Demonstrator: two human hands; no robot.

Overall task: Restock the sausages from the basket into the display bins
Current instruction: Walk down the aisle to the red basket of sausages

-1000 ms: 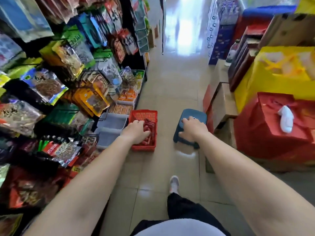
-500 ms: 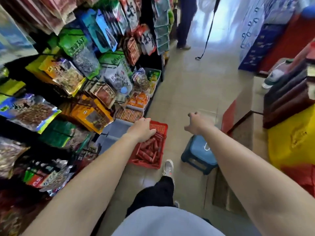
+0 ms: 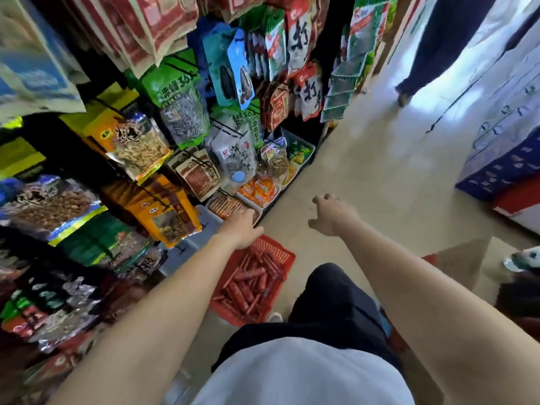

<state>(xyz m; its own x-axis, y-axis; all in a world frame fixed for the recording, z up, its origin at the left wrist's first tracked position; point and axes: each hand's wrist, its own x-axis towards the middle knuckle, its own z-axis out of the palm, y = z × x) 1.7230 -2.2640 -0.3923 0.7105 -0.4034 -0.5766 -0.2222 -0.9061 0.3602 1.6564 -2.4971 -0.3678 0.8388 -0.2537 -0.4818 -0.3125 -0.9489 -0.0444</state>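
My left hand (image 3: 244, 226) hangs palm-down over the red basket's (image 3: 285, 252) far rim, grip hidden; right hand (image 3: 331, 214) open, empty. Sausages (image 3: 251, 283) fill the basket; I should grab a bundle, lengthwise, for the bin (image 3: 229, 206)

A red plastic basket (image 3: 274, 254) with slotted walls is set on the floor, just beside the foot of the display rack. It is filled with red-wrapped sausages (image 3: 248, 285) lying loosely in mixed directions. Pale display bins (image 3: 204, 226) are ranged along the rack's bottom edge; one bin (image 3: 226, 204) is seen stocked with orange-brown sausages laid side by side.
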